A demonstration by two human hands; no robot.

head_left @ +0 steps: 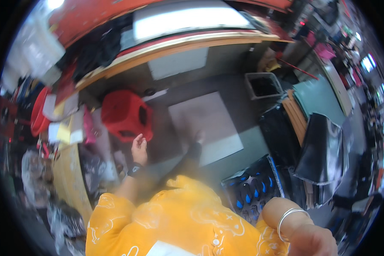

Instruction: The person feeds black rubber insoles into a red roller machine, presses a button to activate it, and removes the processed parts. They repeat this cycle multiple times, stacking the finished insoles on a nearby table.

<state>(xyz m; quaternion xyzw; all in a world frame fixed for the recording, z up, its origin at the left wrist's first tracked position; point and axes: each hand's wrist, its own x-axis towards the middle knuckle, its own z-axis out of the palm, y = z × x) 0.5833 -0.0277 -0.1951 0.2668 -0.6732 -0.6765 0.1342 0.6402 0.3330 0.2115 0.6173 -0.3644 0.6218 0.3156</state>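
My left hand (139,149), with a dark watch on its wrist, is raised in front of me on the left. Its fingers are partly stretched and loosely apart, with nothing seen in them. It appears nearest to a red plastic stool (123,112) on the floor beyond it. At the lower right is my right hand (313,242), below a silver bangle. Its fingers are hidden or blurred, so I cannot tell whether it holds anything. Beside that forearm lies a dark panel (254,187) with blue drop-shaped marks.
A pale flat board (211,128) lies on the floor ahead. Beyond it stands a wood-edged workbench (175,48). On the right are a grey bin (263,86), black sheets (322,149) and green sheets (318,98). A cluttered wooden table (71,175) borders the left.
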